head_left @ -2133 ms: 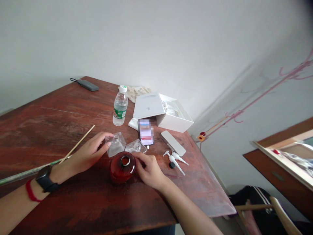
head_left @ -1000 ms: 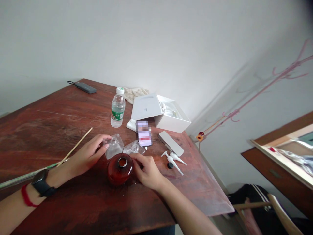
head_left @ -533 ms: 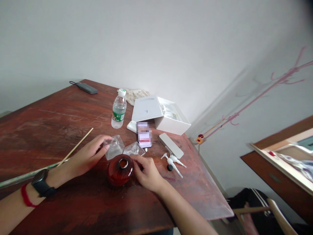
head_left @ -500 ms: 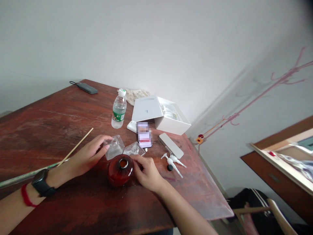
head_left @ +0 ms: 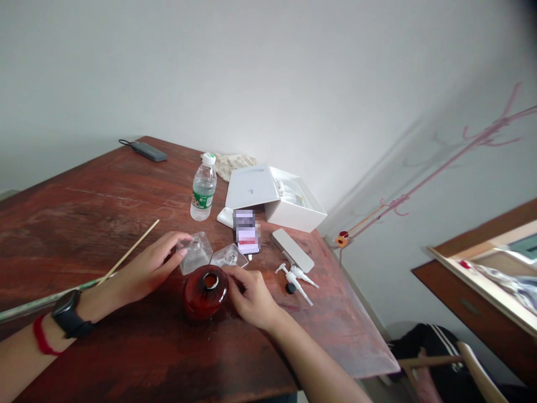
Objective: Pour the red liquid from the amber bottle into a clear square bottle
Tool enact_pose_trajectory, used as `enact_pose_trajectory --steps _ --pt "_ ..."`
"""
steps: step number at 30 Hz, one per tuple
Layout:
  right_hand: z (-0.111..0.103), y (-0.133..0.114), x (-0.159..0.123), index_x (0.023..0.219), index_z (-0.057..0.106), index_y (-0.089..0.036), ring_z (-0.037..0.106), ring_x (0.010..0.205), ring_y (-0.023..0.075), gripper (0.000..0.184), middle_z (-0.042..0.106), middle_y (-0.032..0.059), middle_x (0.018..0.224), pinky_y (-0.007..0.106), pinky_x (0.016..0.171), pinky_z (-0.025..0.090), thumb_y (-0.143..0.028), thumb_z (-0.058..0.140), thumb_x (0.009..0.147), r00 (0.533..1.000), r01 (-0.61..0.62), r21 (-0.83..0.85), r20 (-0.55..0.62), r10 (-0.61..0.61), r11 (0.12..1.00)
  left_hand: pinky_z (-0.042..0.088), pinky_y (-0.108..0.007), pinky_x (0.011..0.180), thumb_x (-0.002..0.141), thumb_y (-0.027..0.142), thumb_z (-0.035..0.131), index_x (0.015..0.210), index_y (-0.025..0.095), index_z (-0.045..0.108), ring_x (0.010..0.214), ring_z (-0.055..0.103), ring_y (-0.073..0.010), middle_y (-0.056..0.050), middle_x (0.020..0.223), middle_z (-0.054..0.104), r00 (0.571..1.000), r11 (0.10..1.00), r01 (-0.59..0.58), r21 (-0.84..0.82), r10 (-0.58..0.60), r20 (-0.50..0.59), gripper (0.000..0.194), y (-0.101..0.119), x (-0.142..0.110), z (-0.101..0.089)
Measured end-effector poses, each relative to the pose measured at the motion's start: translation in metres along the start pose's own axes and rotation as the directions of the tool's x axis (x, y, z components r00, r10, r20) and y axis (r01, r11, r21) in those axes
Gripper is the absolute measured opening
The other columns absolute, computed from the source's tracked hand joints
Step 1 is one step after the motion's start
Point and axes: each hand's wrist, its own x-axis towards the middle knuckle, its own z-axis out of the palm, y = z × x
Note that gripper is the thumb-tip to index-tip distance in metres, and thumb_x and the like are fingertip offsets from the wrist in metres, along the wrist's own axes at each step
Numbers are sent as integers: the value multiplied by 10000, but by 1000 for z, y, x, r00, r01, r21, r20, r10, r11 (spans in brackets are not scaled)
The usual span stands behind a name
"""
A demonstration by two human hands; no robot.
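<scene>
Clerk: Item one, the red glass vessel [head_left: 199,299]. Position?

Operator: Upright on the wooden table [head_left: 104,224], near edge, between my two hands, open mouth facing up. My right hand [head_left: 251,294] is at its right side, fingers curled in, the foremost meeting the glass high on the shoulder. Some fingertips are hidden; I cannot tell how firmly they grip.

Clerk: Item two, the left hand [head_left: 155,260]?

Operator: Palm down, thumb and forefinger parted, their tips at the left side of a clear square bottle [head_left: 195,259]. I see contact, but cannot tell whether it is a grasp. That bottle lies just beyond the red vessel; a second clear bottle [head_left: 230,256] is beside it, past my right fingertips. Worn on the left arm: one black watch [head_left: 69,314], one red band [head_left: 41,336].

Clerk: Remaining stock?

Operator: To the right: two white pump heads [head_left: 296,277], one black cap [head_left: 290,288], one pale slim case [head_left: 292,250]. Beyond the clear bottles: one phone [head_left: 247,232], screen blurred; one white box [head_left: 296,210], open; one water bottle [head_left: 202,196], green label, standing. Far left corner: one grey device [head_left: 150,151] with a loop. By my left forearm: one thin wooden stick [head_left: 130,251], slanted.
</scene>
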Motion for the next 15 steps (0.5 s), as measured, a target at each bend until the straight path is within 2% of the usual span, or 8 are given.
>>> enact_pose_trajectory --steps 15 --pt "0 -2 1 1179 815 -190 781 744 193 291 846 69 913 268 686 575 -180 562 1035 1000 20 5 -6 -20 1000 584 -504 1079 1069 529 443 1341 198 619 1221 744 -346 -132 1334 756 1000 1000 -2 23 2 10 463 -6 0 3"
